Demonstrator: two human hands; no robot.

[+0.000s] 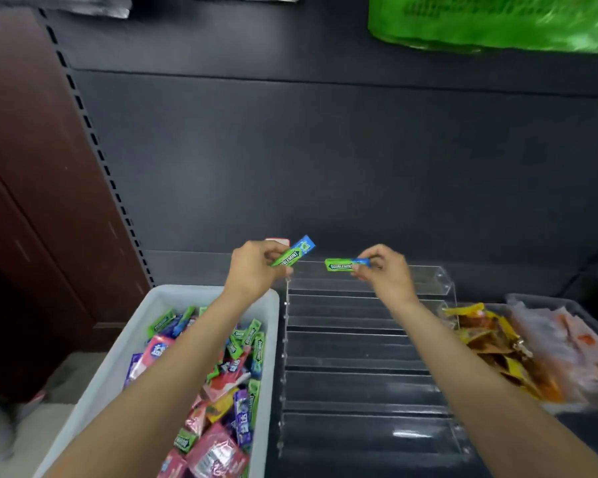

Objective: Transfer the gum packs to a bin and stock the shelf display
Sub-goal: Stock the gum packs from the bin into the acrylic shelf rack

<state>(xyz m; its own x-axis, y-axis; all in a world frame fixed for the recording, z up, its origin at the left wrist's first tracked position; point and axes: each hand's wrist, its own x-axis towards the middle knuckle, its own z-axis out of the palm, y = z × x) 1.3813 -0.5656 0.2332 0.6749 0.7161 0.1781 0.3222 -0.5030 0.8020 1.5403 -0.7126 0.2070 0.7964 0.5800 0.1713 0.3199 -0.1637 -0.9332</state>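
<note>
My left hand (252, 269) pinches a green and blue Doublemint gum pack (296, 251), tilted up to the right. Another Doublemint gum pack (344, 264) lies level in the fingertips of my right hand (385, 270). Both hands hover over the back tier of a clear acrylic stepped display (366, 343), whose tiers hold nothing that I can see. A white bin (118, 353) at the left is full of mixed gum packs (221, 381) in green, pink and purple.
A grey bin (532, 300) at the right holds yellow and orange snack packets (497, 343). A dark slotted shelf back panel (325, 167) rises behind. A green bag (497, 22) hangs at the top right. A brown cabinet (32, 167) stands at the left.
</note>
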